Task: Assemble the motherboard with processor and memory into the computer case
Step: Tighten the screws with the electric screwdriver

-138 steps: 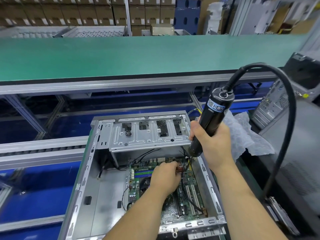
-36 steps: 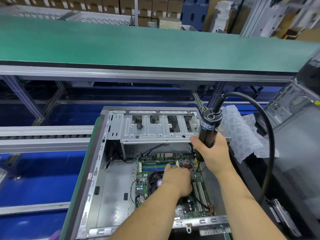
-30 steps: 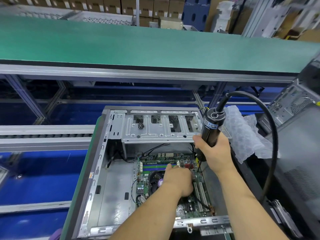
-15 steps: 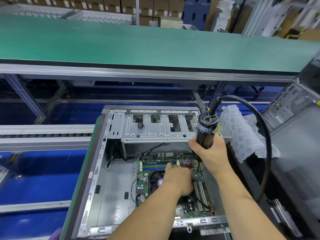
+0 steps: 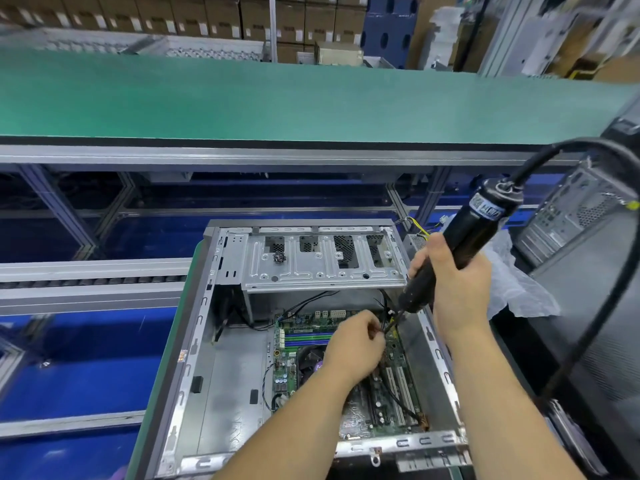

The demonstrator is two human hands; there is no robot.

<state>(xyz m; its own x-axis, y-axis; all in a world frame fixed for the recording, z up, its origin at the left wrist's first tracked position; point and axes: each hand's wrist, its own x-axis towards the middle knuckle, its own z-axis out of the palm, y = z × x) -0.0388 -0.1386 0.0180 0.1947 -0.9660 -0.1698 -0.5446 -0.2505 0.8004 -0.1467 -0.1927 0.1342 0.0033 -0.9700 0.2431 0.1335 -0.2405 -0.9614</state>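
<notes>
The computer case [image 5: 207,375] is an open box of grey sheet metal with punched slots along its rims. Flat inside it lies the green motherboard [image 5: 388,407], with long white slots and blue memory strips [image 5: 304,339]. The right hand [image 5: 453,289] is wrapped around a black cylindrical electric screwdriver [image 5: 460,237], tilted, with a thick rubber cable [image 5: 606,258]. The left hand [image 5: 356,344] pinches something small at the thin bit tip [image 5: 393,323].

right hand [image 5: 457,289] | electric screwdriver [image 5: 460,244] tilted rightward, lifted | left hand [image 5: 356,348] now pinching bit
</notes>
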